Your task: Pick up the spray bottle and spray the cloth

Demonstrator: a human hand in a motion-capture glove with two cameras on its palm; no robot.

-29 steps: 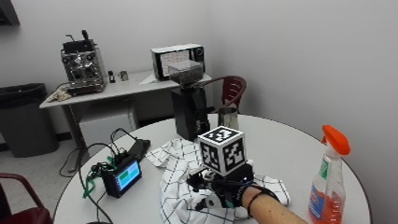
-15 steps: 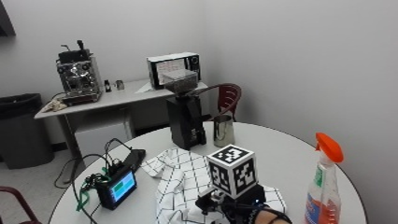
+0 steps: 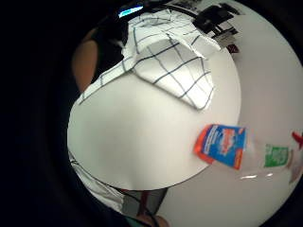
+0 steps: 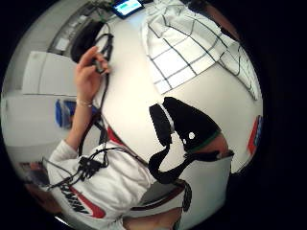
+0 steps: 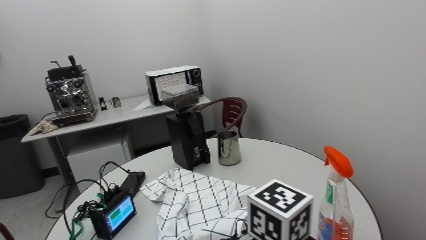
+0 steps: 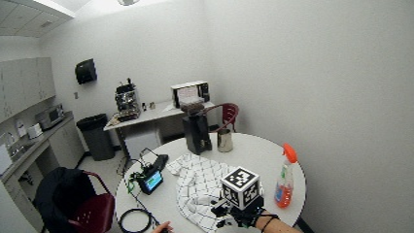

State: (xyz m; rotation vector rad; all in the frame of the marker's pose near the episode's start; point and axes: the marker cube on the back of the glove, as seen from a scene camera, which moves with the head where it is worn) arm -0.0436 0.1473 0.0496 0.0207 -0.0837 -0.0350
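Reach step: black-gloved right hand [image 6: 244, 217], grip state indeterminate, nears white checked cloth [image 5: 200, 205]; next, grasp clear orange-capped spray bottle [image 5: 335, 205] beside it.

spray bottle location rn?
In the outside view the spray bottle stands upright near the round table's right edge, apart from the checked cloth; the gloved right hand isn't touching it.

Blk glove [image 4: 192, 129]; white sweatshirt [image 4: 103, 184], red logo.

The spray bottle [image 5: 336, 205] is clear glossy plastic. Beside it lies a soft checked cloth [image 5: 196, 202] on the smooth matt table [image 5: 279, 160]; the cup [image 5: 228, 148] beyond is shiny metal.
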